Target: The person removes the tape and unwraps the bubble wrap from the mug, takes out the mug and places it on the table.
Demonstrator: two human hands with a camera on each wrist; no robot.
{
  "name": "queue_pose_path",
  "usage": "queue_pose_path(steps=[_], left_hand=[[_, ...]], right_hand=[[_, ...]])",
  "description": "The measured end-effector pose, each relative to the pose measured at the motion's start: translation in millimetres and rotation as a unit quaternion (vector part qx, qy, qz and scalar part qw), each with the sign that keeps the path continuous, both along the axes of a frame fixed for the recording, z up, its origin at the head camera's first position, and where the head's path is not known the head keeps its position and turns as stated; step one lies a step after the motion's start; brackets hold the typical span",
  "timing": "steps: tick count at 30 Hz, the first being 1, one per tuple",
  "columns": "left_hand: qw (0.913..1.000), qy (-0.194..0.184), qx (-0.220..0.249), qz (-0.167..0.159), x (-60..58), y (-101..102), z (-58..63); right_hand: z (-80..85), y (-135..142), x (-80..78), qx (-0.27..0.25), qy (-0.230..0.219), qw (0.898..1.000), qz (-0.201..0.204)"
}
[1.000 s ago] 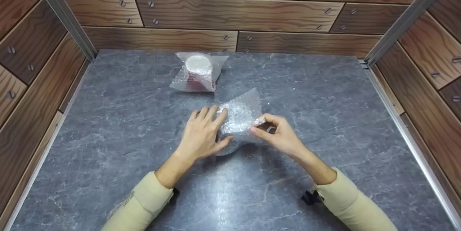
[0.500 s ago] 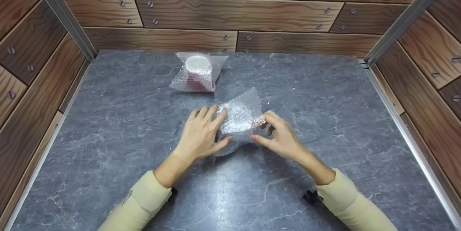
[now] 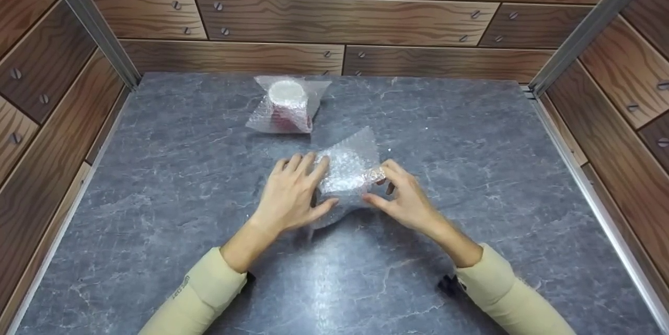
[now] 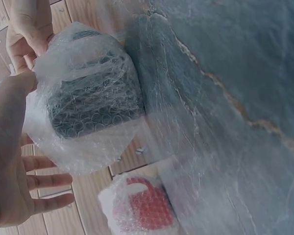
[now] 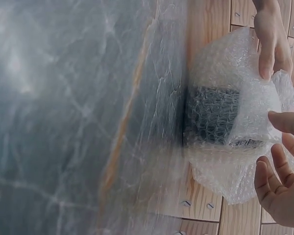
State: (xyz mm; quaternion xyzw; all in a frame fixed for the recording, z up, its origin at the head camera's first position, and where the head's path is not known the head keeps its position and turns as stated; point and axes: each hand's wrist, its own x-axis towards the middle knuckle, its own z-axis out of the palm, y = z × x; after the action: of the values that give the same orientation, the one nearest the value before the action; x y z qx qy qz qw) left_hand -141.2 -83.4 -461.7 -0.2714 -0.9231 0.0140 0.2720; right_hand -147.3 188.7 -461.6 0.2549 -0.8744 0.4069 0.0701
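A dark object (image 4: 95, 98) shows through its bubble wrap (image 3: 345, 165) near the middle of the table. My left hand (image 3: 292, 194) rests along the wrap's left side, its fingers spread and thumb at the near side. On the right, my right hand (image 3: 407, 199) touches a folded corner of the wrap with its fingers. Its thumb (image 5: 284, 121) stands apart from those fingers, close to the film. The object's exact kind is hidden under the plastic.
A second bubble-wrapped item, red with a white round top (image 3: 287, 93), stands farther back and slightly left on the grey marbled table (image 3: 209, 141). Wood-patterned walls (image 3: 345, 19) and metal rails enclose the table.
My right thumb has parted from the fingers, where it pinched the wrap's corner before. The left hand stays in place. The near flap of wrap sits slightly lower.
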Motion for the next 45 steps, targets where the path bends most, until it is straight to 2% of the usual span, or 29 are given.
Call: queue_pose_path(steps=[4,10,16,23,33,45], left_hand=[[0.9999,0.01,-0.006,-0.003,1.8,-2,3.3],[0.9988,0.04,0.002,-0.03,4.9,-3,10.1],[0.9955,0.078,0.004,-0.054,4.6,-3,15.7],[0.9928,0.1,0.006,-0.065,2.7,-3,19.8],[0.9888,0.131,0.004,-0.072,-4.4,-3,26.7],[0.9854,0.148,0.008,-0.084,-16.6,-9,38.7]], right_hand=[[-1.1,0,-0.4,-0.003,0.0,1.0,0.002],[-1.8,-1,-0.3,-0.003,0.007,1.0,0.005],[-0.7,-1,-0.7,0.003,0.008,1.0,0.01],[0.3,-1,0.0,0.005,0.006,1.0,0.004],[-0.3,-2,0.6,0.015,0.004,1.0,-0.004],[-1.8,-1,-0.1,0.005,0.021,1.0,0.014]])
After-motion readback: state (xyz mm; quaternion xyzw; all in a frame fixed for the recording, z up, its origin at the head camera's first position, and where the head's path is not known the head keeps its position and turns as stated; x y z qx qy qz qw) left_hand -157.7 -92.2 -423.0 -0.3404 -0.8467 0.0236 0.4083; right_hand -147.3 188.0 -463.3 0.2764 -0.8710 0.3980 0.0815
